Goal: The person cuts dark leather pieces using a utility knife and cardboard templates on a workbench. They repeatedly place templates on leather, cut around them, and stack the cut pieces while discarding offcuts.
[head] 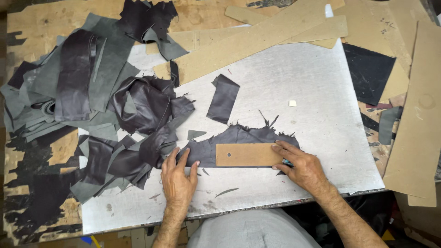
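Right at the near edge of the metal sheet [298, 78] lies a dark leather piece [239, 140], ragged along its top, with a tan cardboard strip [245, 155] laid flat across it. The right hand [301, 166] presses down on the strip's right end, fingers spread over it, and a small blue-green tool [287, 162] peeks out from under the palm; how firmly it is held, I cannot tell. The left hand [178, 179] lies flat and open, holding nothing, fingertips pinning the leather's left end just beside the strip.

To the left, a heap of dark and grey leather scraps [92, 101] spills over the sheet's edge. A lone dark offcut [223, 98] sits above the work, and a tiny pale square [292, 103] lies to its right. Long tan cardboard templates [271, 36] cross the far side, another board [415, 119] leans along the right, with a black sheet [367, 73] between. Underneath it all is a worn, paint-stained wooden bench [41, 18].
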